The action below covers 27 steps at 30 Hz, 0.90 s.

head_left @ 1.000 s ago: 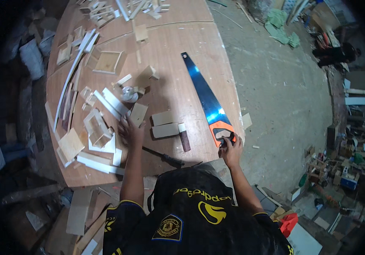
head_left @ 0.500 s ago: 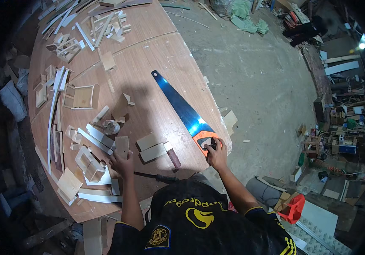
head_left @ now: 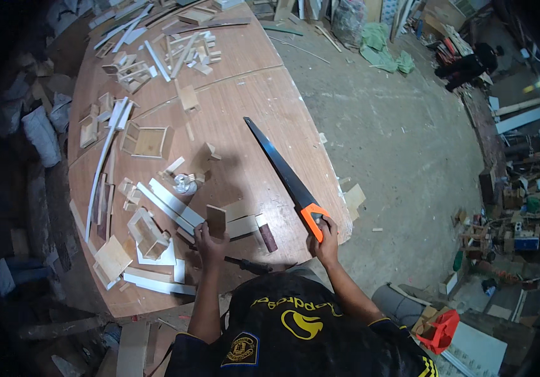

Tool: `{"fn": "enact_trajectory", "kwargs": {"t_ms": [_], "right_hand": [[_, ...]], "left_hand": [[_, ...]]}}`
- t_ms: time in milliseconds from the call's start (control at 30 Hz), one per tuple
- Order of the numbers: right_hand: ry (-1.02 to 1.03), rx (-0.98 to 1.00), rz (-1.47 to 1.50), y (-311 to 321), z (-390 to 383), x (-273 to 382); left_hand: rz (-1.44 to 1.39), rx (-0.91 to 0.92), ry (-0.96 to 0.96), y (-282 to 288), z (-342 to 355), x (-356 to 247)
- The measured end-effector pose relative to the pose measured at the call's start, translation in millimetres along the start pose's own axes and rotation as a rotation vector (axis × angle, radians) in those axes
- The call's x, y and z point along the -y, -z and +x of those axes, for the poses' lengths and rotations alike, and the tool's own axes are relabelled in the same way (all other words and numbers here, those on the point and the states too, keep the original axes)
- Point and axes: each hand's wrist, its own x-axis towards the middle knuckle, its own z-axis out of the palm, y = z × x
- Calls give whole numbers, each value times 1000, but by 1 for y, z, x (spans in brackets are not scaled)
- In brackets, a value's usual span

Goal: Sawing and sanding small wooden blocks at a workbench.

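Observation:
My left hand [head_left: 210, 245] grips a small thin wooden board [head_left: 216, 218], raised on edge at the table's near part. My right hand [head_left: 325, 242] is closed on the orange handle of a handsaw [head_left: 277, 163], whose long dark blade points away toward the table's far end. Between my hands lie pale wood blocks [head_left: 243, 227] and a short dark reddish piece [head_left: 267, 236]. A dark elongated tool [head_left: 254, 265] lies by the near edge. Left of my left hand are white strips [head_left: 163, 198], a clear cup [head_left: 185, 183] and a small wooden box frame [head_left: 147, 235].
The wooden table [head_left: 282, 113] carries scattered offcuts [head_left: 194, 50] and small frames [head_left: 147, 141] along its left and far parts. To its right is concrete floor [head_left: 402, 157] with piled scrap and tools [head_left: 528, 232]. Another person in dark clothes [head_left: 471, 66] is at the back right.
My left hand has picked up the small board and turned it upright. My right hand has raised and tilted the saw, so the blade now shows dark and narrower.

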Motion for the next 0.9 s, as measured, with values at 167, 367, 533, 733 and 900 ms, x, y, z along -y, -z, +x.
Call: {"fn": "enact_trajectory", "kwargs": {"t_ms": [167,367,533,733,900], "right_hand": [[42,9,-31,6,-7,0],[154,70,-186,1,2,2],[273,251,-535,-21,5,-7],[376,307,-712,-42,7,-25],[430,349,-731,-42,9,-32]], "left_hand": [[-11,26,10,2,-21,-6],[-68,-30,88,9,-60,1],[-89,-37,105,19,-91,-6],[-16,-82,204,34,-132,-17],[77,-83,188,35,-160,-17]]}}
